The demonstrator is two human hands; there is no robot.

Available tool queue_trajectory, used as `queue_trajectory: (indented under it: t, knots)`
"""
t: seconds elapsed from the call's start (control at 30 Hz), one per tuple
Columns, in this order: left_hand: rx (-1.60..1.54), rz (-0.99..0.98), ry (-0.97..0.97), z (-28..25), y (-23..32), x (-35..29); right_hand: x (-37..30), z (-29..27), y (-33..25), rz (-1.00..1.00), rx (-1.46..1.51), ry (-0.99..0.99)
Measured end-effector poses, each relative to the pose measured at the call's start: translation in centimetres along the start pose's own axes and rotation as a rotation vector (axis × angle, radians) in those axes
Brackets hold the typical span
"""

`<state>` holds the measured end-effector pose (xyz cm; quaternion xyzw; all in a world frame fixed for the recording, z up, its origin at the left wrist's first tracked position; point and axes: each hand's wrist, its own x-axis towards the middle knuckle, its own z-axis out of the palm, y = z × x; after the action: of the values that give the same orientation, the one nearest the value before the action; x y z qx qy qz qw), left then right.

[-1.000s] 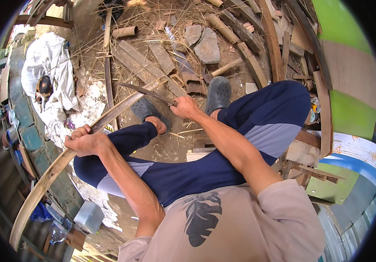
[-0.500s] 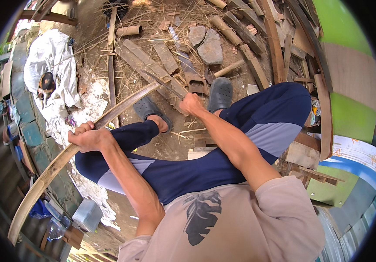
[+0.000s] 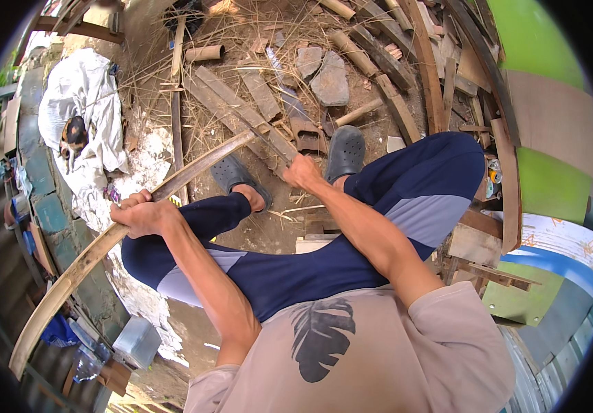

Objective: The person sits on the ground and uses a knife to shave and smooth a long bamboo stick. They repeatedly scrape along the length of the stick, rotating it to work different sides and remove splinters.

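Note:
My left hand [image 3: 144, 212] is closed round a long, curved, pale bamboo strip [image 3: 80, 268]. The strip slants from the lower left, past my left knee, up to a point above my left shoe. My right hand [image 3: 305, 172], held low between my knees, grips a knife [image 3: 267, 143] with a narrow dark blade. Its handle is hidden in my fist. The blade points up and left, by the far end of the strip; whether the two touch I cannot tell.
Wooden planks [image 3: 228, 103], bamboo pieces and a flat grey stone [image 3: 329, 79] lie on the dirt ahead. A handsaw [image 3: 307, 131] lies near my right shoe [image 3: 345, 153]. At left a small animal [image 3: 73, 135] rests on white cloth [image 3: 97, 89]. Green boards [image 3: 551, 186] stand at right.
The strip's far end has shifted slightly left and toward me. The knife blade has turned, its tip moving right. Both hands keep their grips.

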<state>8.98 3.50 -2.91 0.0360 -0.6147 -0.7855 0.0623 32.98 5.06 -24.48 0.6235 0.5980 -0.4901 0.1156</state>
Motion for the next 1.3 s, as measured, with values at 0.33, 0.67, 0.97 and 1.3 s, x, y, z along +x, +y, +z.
queue_trajectory:
  t: [0.33,0.67,0.97,1.3]
  knots:
    - [0.004,0.057,-0.130,0.5,0.5,-2.3,0.9,-0.2,1.5,-0.016,0.220,-0.184]
    - [-0.260,0.075,-0.537,0.0,0.3,-2.5,2.2,0.9,1.1,0.314,0.814,-0.581]
    - [-0.227,0.088,-0.772,0.4,-0.6,-2.9,-1.0,-0.7,-1.8,-0.009,0.054,-0.068]
    - [-0.146,0.104,-0.695,0.8,0.0,-3.6,1.3,0.3,2.0,-0.005,0.094,-0.066]
